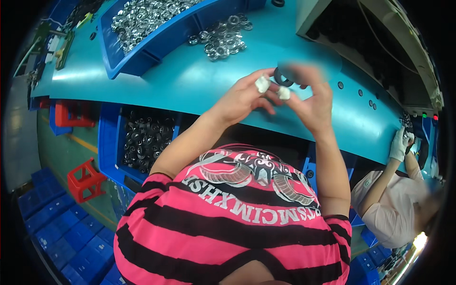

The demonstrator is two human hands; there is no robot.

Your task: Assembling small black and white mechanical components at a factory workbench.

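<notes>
Above the near edge of the turquoise table, my two hands are close together around a black ring (283,80). My left hand (237,100) has its fingers closed on the ring's left side, and a white cover (262,84) wraps its thumb. My right hand (313,105) curls in from the other side, its fingers bent at the ring and its thumb, also with a white cover (284,93), pointing at the left hand. Blur smears the right fingertips, and part of the ring is hidden behind them.
A blue bin (137,57) of shiny round parts stands on the turquoise table (190,85), beside a loose pile of them (223,42). Small black rings (360,92) lie rightward. Below is a bin of dark parts (147,137). A gloved co-worker (394,204) sits right; a red stool (85,180) stands left.
</notes>
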